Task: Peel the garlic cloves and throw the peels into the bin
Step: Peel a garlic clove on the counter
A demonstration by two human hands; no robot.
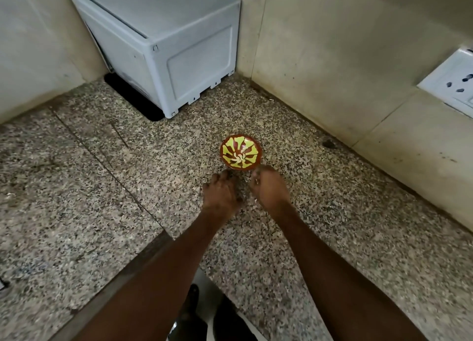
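A small red bowl (pixel 240 151) with a yellow petal pattern stands on the speckled granite counter (pixel 102 187). A few pale garlic cloves (pixel 238 158) lie in its middle. Both hands are on the counter just in front of the bowl, backs up and blurred by motion. My left hand (pixel 221 197) has its fingers stretched forward, with the tips down on the stone. My right hand (pixel 268 189) is beside the bowl's near right rim with curled fingers. A pale speck shows at its fingertips; I cannot tell whether it holds anything. No bin is in view.
A white boxy appliance (pixel 163 46) sits in the back corner on a black mat. Tiled walls close the counter at the back and right, with a white wall socket (pixel 455 84) on the right. The counter's front edge runs diagonally at bottom left, with floor and dark shapes below.
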